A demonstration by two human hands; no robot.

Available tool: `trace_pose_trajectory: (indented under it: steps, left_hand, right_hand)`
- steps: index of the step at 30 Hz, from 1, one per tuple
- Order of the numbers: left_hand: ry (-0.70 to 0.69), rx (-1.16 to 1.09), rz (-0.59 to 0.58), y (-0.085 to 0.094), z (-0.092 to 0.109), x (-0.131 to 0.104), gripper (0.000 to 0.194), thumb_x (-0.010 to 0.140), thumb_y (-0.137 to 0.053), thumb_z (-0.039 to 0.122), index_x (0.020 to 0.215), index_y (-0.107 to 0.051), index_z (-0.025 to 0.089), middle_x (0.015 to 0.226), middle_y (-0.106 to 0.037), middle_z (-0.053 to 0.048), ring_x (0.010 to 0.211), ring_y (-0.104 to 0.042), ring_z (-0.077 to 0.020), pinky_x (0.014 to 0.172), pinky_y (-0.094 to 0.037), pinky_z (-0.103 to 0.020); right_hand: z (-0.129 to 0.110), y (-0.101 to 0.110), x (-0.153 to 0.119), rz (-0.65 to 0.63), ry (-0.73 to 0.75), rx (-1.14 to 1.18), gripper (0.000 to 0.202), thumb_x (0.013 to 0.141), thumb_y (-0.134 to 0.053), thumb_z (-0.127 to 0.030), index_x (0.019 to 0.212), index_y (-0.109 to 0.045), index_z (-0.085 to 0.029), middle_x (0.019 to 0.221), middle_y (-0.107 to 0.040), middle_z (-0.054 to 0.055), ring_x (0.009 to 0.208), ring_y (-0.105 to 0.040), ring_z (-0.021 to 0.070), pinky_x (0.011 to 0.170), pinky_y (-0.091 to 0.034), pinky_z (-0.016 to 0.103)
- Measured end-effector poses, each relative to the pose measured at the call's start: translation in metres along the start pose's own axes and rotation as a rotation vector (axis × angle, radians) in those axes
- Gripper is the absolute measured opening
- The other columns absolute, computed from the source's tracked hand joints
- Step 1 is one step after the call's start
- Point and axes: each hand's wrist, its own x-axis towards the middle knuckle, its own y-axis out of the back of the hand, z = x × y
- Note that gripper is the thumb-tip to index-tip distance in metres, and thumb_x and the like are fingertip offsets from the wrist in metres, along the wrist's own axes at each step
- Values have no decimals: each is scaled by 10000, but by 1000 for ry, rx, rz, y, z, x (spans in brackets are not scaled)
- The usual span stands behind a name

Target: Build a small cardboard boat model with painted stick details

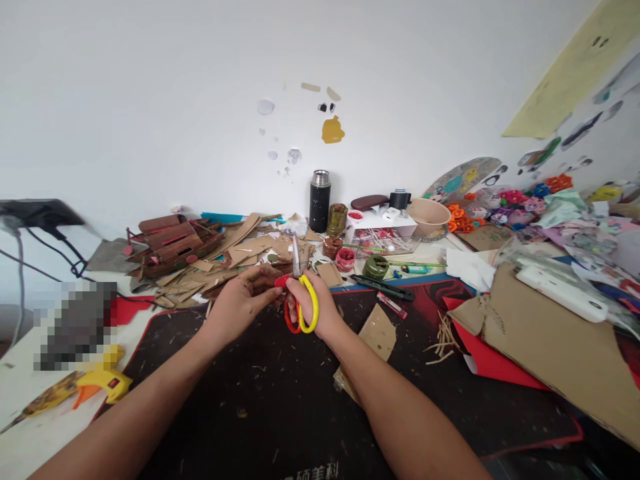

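My right hand point(324, 308) grips a pair of scissors point(309, 305) with one yellow and one red handle loop. Their metal blades point up and away from me, and look close together. Just left of them, my left hand point(240, 301) pinches a small red piece point(282, 281) between thumb and fingers, right beside the scissors. Its material is too small to make out. Both hands are above the dark desk mat point(250, 400). Behind them lies a heap of cardboard scraps point(245, 247).
A brown model boat point(175, 245) stands at the back left. A yellow glue gun point(107, 381) lies at the left. Behind are a black thermos point(320, 203) and a green paint jar point(375, 267). A box cutter point(383, 287) and large cardboard point(555, 340) lie to the right.
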Motion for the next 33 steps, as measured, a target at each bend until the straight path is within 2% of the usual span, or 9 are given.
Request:
trace_pose_trajectory:
  steps: [11,33]
  left_hand:
    - [-26,56,-3,-1,4,-1,342,803,-811,461,1025,-694,228,1044,-857,-89,1017,-804,-318,933,-640,-465]
    - [-19,141,-15,-1,4,1,352,807,-782,517,1005,-698,238,1015,-852,-82,1013,-793,-326,949,-616,-471]
  right_hand:
    - [1,0,0,11,-6,-20,330,895,-643,-539,861,-491,-249,517,-545,-109,320,-496,109,310,-378,201]
    - [11,2,3,-3,-15,-56,356,901,-646,-565,891,-450,-268,502,-534,-126,312,-498,118,307,-380,194]
